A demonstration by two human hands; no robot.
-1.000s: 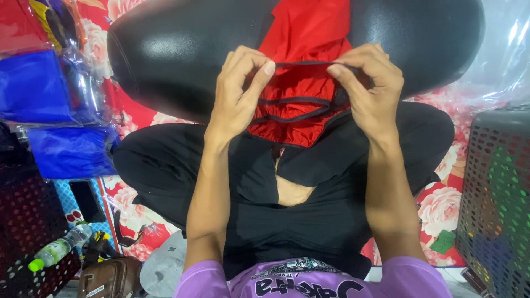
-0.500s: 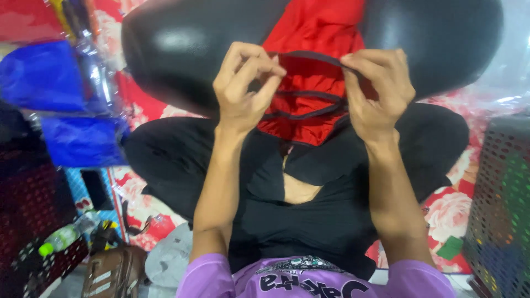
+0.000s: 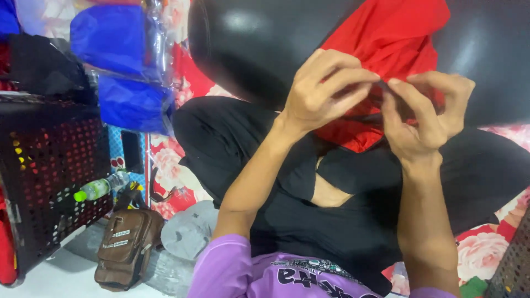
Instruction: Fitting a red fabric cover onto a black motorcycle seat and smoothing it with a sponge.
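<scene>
Nearest the camera at six o'clock, purple sleeves (image 3: pixel 232 270) frame the view, and crossed legs in black trousers (image 3: pixel 309 221) fill the centre. Both forearms rise toward twelve. The left hand (image 3: pixel 320 94) pinches a thin dark cord (image 3: pixel 386 91) between thumb and forefingers, fingers curled tight. The right hand (image 3: pixel 428 116), touching it fingertip to fingertip at about one o'clock, nips the same cord, thumb and forefinger closed on it. The cord lies against a red garment (image 3: pixel 386 38) that drapes over a glossy black cushion (image 3: pixel 248 49) at twelve. Out at nine o'clock stands a black perforated crate (image 3: pixel 49 182) with a green-capped bottle (image 3: pixel 102 187) poking beside it; a brown pouch (image 3: pixel 126 248) lies at seven. Blue bagged bundles (image 3: pixel 118 60) hang at ten, over a red floral mat (image 3: pixel 171 171).
</scene>
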